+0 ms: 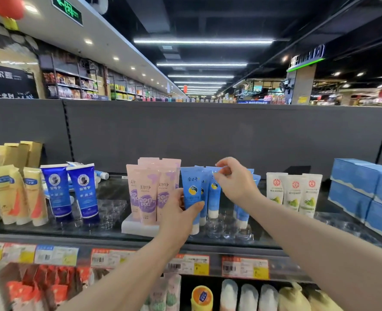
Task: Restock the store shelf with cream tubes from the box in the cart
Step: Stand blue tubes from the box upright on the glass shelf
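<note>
As left hand [180, 214] grips blue tube [192, 187], right hand [235, 183] pinches another.

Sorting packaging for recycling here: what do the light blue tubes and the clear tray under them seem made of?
Light blue tubes: likely soft plastic, satin sheen; flat crimped ends on top, white caps below. Clear tray: probably thin moulded plastic, glossy and see-through; light glints on its round wells.
</note>
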Tool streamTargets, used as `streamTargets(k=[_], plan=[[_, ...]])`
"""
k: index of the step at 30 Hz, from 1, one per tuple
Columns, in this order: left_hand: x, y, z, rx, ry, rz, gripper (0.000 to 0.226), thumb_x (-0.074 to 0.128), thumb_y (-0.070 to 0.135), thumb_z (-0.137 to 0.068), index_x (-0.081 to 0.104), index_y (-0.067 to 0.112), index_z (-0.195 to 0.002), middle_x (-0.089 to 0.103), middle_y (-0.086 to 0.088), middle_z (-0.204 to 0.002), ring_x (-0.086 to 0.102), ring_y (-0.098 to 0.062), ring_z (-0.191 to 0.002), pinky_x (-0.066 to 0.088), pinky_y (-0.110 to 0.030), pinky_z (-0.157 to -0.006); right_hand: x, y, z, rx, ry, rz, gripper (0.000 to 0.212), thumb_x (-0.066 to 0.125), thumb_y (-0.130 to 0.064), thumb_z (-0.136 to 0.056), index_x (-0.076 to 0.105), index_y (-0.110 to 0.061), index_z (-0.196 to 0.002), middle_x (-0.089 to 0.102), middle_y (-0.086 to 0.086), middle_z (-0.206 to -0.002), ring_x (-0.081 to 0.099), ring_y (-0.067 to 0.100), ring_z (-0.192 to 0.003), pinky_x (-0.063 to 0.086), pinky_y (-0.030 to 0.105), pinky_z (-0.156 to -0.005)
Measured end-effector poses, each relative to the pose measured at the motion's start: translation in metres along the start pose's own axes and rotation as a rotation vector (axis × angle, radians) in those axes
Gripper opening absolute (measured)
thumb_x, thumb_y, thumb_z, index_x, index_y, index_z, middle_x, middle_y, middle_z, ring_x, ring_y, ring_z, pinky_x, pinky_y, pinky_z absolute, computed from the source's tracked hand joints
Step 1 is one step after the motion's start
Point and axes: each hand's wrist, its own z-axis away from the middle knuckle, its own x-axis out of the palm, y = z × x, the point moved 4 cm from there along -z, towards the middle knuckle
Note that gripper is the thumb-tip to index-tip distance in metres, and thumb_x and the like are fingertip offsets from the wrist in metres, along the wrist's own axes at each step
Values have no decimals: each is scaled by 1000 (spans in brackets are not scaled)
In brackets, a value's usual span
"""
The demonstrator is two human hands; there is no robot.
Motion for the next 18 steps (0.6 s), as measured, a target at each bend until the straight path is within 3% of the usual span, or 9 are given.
streamTargets(k=[2,5,9,15,18], plan=[[6,1,0,8,-17,-19,25,65,10,-86,54,32,-92,65,4,-95,63,-13,-87,52,-24,-73,-10,-16,0,-67,19,-45,9,52,-30,-95,57,-24,-98,59,-5,-88,57,13,-78,50,25,-66],[15,1,0,31,-42,-54,22,65,11,-86,55,30,-92,65,4,-91,61,-12,-82,51,-18,-67,-14,-33,-1,-110,-140,28,21,56,-42,-90,62,-24,-100,64,-5,-94,60,11,-86,51,26,-73],[21,2,0,31,-64,-76,19,65,12,-86,55,26,-93,62,1,-86,55,-5,-69,45,-9,-54,-10,-36,2,-161,-332,288,20,68,-30,-84,66,-14,-95,59,-6,-80,53,8,-68,44,24,-65],[11,-13,-3,-29,-87,-387,33,75,24,-77,48,26,-94,56,3,-94,51,-8,-78,49,-27,-75,-6,-30,1,-168,-334,320,14,70,-28,-83,59,-24,-74,55,-6,-77,50,11,-68,42,23,-62],[3,-14,3,41,-160,-662,35,72,35,-79,45,29,-100,49,13,-91,48,-4,-83,44,-20,-75,-5,-29,0,-181,-336,345,19,69,-27,-83,56,-26,-69,53,-9,-72,47,8,-63,40,21,-58]])
